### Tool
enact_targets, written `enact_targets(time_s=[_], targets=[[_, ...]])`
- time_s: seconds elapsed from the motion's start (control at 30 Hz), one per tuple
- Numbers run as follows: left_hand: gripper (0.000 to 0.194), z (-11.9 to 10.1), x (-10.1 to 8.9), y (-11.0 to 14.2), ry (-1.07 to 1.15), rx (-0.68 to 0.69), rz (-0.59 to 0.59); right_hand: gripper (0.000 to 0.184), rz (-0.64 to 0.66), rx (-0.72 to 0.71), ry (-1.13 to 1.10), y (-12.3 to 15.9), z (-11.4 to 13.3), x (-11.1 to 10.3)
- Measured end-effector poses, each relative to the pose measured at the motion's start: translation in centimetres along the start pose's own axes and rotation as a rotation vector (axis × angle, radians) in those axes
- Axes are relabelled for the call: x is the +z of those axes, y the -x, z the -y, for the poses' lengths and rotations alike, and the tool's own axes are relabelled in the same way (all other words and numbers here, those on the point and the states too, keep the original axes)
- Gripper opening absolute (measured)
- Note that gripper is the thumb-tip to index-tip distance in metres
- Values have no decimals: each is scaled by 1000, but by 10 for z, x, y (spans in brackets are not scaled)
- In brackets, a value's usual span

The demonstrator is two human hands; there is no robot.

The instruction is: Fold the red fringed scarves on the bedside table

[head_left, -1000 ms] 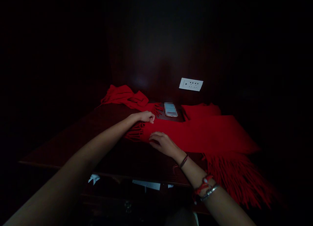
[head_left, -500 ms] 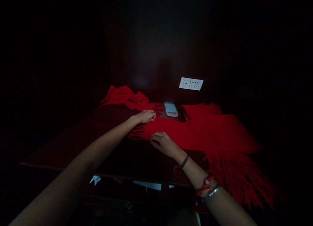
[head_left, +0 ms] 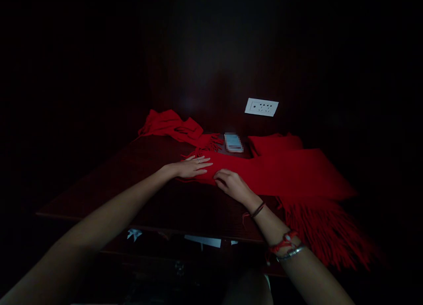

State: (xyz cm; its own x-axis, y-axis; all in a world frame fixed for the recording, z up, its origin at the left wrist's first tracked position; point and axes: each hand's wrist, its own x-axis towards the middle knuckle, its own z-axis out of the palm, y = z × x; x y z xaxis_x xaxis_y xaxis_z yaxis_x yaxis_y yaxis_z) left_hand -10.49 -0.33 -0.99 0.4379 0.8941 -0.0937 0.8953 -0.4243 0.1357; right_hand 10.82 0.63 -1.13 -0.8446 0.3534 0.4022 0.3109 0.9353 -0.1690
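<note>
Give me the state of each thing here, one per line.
Front scarf: laid out lengthwise
Back scarf: crumpled
Left hand: open, palm down on front scarf
Right hand: curled, at front scarf's near edge
Phone: lying flat
Socket: nothing plugged in

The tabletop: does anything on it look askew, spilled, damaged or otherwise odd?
The bunched red cloth at the far left looks untidy against the smoother red cloth under the left hand. The phone-like object behind looks pixelated. No spill or damage shows, though much is dark.
</note>
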Motion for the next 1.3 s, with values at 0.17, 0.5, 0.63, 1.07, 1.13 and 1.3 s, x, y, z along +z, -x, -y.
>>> enact_targets(time_s=[0.17, 0.5, 0.63, 1.07, 1.13, 1.3], targets=[[39, -3, -7, 5, -102, 76, -128, 17, 49, -91, 160, 2, 1, -4], [21, -36, -26, 24, -186, 273, -160, 27, 156, 18, 286, 33, 4, -34], [34, -32, -24, 20, -167, 261, -148, 32, 178, 128, 335, 70, -6, -62], [37, -20, -10, 10, -67, 224, -239, 21, -50, 346, 326, 81, -25, -45], [29, -39, -12, 9, -109, 227, -280, 24, -107, 353, 241, 83, -29, -44], [39, -99, -6, -16, -282, 195, -396, 31, -118, 403, 162, 86, -30, -47]])
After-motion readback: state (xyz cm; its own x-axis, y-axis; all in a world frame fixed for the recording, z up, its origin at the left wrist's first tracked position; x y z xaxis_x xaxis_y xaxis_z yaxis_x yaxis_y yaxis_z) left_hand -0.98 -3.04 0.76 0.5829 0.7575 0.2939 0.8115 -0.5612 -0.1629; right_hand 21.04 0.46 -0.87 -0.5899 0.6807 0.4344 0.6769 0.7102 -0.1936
